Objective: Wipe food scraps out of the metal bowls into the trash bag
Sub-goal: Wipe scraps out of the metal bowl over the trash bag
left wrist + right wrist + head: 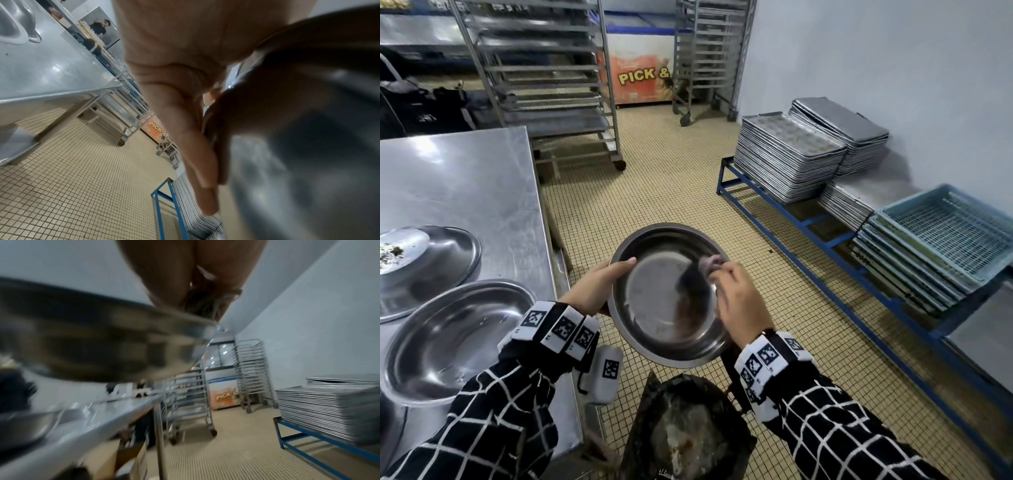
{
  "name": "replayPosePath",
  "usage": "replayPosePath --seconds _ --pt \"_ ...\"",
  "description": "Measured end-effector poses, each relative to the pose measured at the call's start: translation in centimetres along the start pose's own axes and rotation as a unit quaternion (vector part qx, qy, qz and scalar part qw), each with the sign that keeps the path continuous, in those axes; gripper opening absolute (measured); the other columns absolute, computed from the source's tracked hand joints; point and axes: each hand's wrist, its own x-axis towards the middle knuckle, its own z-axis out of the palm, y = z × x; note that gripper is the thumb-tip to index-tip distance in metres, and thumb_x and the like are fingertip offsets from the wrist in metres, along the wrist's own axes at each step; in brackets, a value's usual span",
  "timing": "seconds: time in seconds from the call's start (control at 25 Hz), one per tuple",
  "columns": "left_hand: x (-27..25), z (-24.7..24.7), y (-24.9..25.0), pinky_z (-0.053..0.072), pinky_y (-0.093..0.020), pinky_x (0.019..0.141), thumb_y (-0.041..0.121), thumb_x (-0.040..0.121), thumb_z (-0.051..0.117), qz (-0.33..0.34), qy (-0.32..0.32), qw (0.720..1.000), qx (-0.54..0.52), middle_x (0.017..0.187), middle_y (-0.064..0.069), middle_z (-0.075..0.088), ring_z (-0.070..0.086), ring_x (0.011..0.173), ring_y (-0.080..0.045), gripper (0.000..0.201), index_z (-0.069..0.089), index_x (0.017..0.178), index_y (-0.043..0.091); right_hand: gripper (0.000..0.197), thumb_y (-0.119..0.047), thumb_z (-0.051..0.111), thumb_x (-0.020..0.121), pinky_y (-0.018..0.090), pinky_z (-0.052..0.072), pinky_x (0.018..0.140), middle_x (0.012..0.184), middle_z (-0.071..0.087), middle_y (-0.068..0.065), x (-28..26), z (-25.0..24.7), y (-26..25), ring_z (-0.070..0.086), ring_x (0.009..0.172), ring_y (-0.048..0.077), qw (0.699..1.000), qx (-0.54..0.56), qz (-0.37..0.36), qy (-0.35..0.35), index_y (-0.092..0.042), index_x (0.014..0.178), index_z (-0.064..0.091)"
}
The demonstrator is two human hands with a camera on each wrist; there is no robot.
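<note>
A round metal bowl [654, 301] is held tilted in mid-air above the black trash bag [688, 431], which has pale scraps inside. My left hand [599, 286] grips the bowl's left rim, thumb over the edge; the left wrist view shows the fingers [197, 162] under the bowl's underside [308, 146]. My right hand [736, 298] pinches a crumpled greyish wipe [710, 263] against the inner right wall, beside a dark smear. In the right wrist view the bowl [92, 340] is blurred, and the wipe [205, 305] shows at the fingertips.
A steel table [458, 178] at left carries an empty bowl [455, 339] and stacked bowls [424, 263] with scraps. Tray racks [544, 78] stand behind. Stacked baking trays [787, 157] and blue crates [941, 240] sit on a blue frame at right. Tiled floor lies between.
</note>
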Motion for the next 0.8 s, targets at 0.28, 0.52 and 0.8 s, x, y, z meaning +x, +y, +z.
replayPosePath --seconds 0.28,0.52,0.8 --pt "-0.3 -0.5 -0.4 0.05 -0.035 0.065 0.047 0.078 0.067 0.0 -0.027 1.0 -0.011 0.071 -0.015 0.065 0.061 0.061 -0.029 0.045 0.074 0.084 0.003 0.028 -0.044 0.057 0.089 0.011 0.039 0.057 0.088 0.055 -0.005 1.7 -2.8 1.3 0.052 0.073 0.006 0.967 0.125 0.208 -0.078 -0.016 0.094 0.058" --pt "-0.9 1.6 -0.7 0.058 -0.033 0.064 0.049 0.061 0.081 0.077 0.018 0.996 -0.047 0.096 -0.01 0.07 0.07 0.077 -0.027 0.077 0.052 0.125 0.018 0.011 -0.025 0.056 0.094 0.023 0.052 0.054 0.085 0.064 0.008 1.1 -1.8 2.1 0.064 0.069 0.022 0.92 0.252 0.298 0.019 -0.015 0.093 0.056" --pt "-1.8 4.8 -0.3 0.053 -0.041 0.083 0.028 0.087 0.059 0.116 0.101 0.979 -0.136 0.098 -0.008 0.067 0.067 0.091 -0.027 0.028 0.054 0.112 0.016 0.032 -0.042 0.053 0.092 0.027 0.054 0.065 0.093 0.066 0.004 1.0 -0.6 -0.8 0.066 0.079 0.016 0.857 0.417 0.292 0.084 -0.013 0.104 0.052"
